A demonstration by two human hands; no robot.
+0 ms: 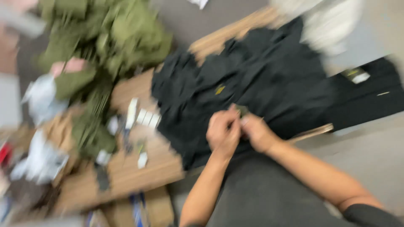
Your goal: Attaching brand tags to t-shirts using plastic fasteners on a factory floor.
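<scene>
Head view: a person's left hand [222,128] and right hand [257,132] meet, fingers curled together and pinching a small dark-green item [242,110] between them; motion blur hides what it is. The hands work just above a black garment [252,80] spread across a wooden table [130,172]. A heap of olive-green fabric [109,38] lies at the table's far left, with small white tags [147,117] scattered beside it.

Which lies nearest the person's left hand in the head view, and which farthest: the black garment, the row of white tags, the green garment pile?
From the left hand:
1. Black garment, right under it.
2. White tags, to its left on the wooden table.
3. Green garment pile, far upper left.
</scene>
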